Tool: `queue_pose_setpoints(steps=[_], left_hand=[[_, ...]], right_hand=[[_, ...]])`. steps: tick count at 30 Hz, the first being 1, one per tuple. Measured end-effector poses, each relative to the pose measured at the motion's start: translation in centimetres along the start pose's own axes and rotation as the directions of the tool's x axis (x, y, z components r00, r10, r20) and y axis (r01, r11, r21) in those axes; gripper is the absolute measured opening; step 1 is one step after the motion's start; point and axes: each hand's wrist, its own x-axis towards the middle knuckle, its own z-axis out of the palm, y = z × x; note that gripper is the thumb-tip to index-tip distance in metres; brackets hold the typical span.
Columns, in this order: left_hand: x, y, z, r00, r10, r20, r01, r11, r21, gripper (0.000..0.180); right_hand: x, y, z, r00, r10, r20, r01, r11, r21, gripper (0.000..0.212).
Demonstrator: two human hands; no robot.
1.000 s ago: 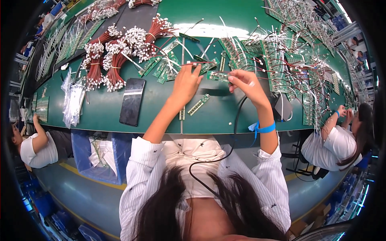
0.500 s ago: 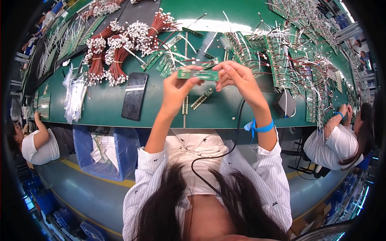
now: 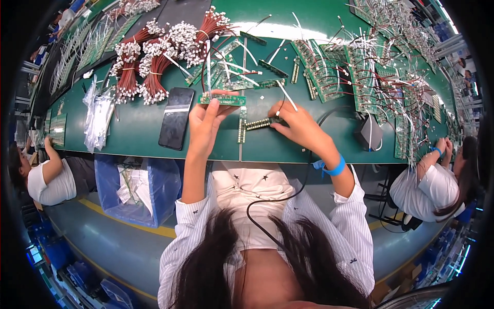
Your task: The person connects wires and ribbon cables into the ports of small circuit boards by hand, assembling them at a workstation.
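My left hand (image 3: 205, 119) is closed on a narrow green circuit board (image 3: 232, 100), with the thumb on top and the fingers underneath. A dark red wire and a white strip rise near the board's left end. My right hand (image 3: 301, 126) pinches the right end of a slim circuit board strip (image 3: 258, 123) low over the table. Between the hands, another strip (image 3: 241, 131) lies upright in the view, close to the pinched one's left end. A white cable strip (image 3: 288, 98) stands up by my right fingers; whether they touch it, I cannot tell.
Bundles of red-brown wires (image 3: 154, 77) with white connectors lie at the back left. Nearby are a black phone (image 3: 176, 118) and clear plastic bags (image 3: 96, 118). Wired circuit boards (image 3: 363, 77) and a dark block (image 3: 368, 132) occupy the right. A blue-lined bin (image 3: 164, 190) stands below.
My right hand has left the held board and moved down to the strip on the table, which now lies flatter. My left hand has shifted left with its board.
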Motion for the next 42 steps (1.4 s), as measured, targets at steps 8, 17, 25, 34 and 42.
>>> queue_pose_setpoints(steps=[8,17,25,34,42], left_hand=[[1.3,2.0,2.1,0.983,-0.021,0.180,0.051,0.985,-0.165,0.024],[5.3,5.3,8.0,0.974,0.002,0.227,0.036,0.986,-0.162,0.027],[8.6,7.6,9.9,0.888,-0.145,0.436,0.177,0.984,-0.033,0.025],[9.8,5.3,11.3,0.939,-0.038,0.341,0.056,0.998,-0.043,0.016],[10.8,5.4,11.6,0.947,-0.077,0.311,0.120,0.985,-0.122,0.019]], right_hand=[[0.1,-5.2,-7.6,0.998,-0.043,-0.035,0.054,0.897,0.438,0.021],[5.7,-3.5,-12.6,0.993,-0.049,-0.105,0.112,0.638,0.762,0.018],[8.0,-4.7,-12.4,0.940,0.011,-0.340,0.261,0.618,0.742,0.033],[9.0,-3.6,-11.7,0.875,0.235,-0.423,0.216,0.593,0.776,0.026],[9.8,-3.1,-11.7,0.890,0.202,-0.409,0.268,0.495,0.826,0.037]])
